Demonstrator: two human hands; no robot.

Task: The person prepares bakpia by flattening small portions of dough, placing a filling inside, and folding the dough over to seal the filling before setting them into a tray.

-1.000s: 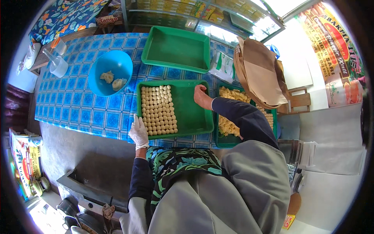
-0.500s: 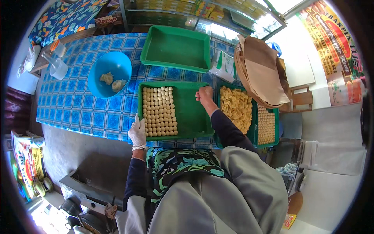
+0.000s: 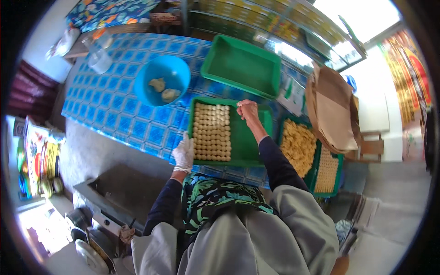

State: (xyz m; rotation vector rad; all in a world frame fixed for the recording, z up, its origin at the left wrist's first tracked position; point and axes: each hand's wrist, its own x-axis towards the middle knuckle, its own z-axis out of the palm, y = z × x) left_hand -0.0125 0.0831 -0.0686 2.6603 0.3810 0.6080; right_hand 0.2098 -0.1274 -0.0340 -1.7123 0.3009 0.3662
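Observation:
A green tray [image 3: 250, 151] lies before me, its left part filled with tight rows of small pale dough balls [image 3: 212, 133]. At the tray's left rim is my left hand [image 3: 183, 155], in a white glove, its fingers closed along the edge. My bare right hand [image 3: 248, 110] hovers over the tray's far part, just right of the top rows. Its fingers are pinched together, and whatever they hold is too small to make out. Right of the tray, a second green tray holds a heap of yellow crumbly filling [image 3: 297, 147].
A blue bowl [image 3: 162, 68] with two dough lumps stands at the far left. Behind is another green tray [image 3: 243, 64], beside a white plastic bag [image 3: 292, 95]. A woven tray with brown paper [image 3: 337, 112] leans over a tray of small balls [image 3: 327, 172] at right.
The view has swung, so the table sits farther right in the picture. My right hand has moved left over the tray, closer to the dough balls. My left hand stays at the rim.

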